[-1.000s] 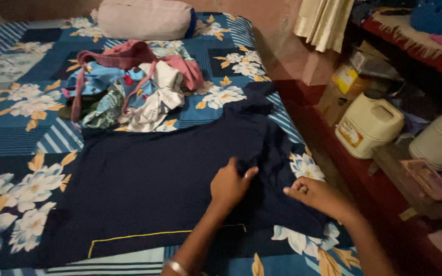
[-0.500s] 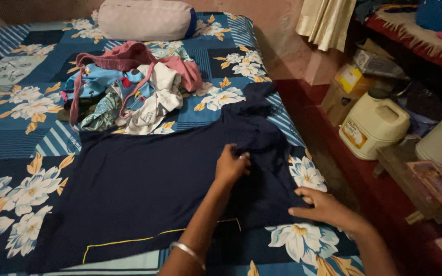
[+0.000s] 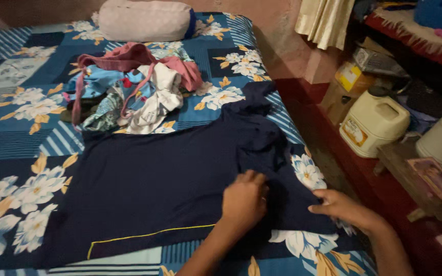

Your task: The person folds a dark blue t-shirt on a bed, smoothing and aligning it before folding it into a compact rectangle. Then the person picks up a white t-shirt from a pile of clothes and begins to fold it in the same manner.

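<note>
Dim, warm indoor light leaves the dark garment (image 3: 180, 179) nearly featureless, the right-hand shelves (image 3: 415, 102) sunk in shadow, and the whole picture soft and slightly grainy.

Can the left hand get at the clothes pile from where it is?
Probably yes. The left hand lies flat on the navy garment; only flat fabric lies between it and the clothes pile, though it's a long stretch up the bed.

The single head camera looked down and forward from close above the bed (image 3: 16, 128), the shelf (image 3: 384, 189) at its right.
</note>
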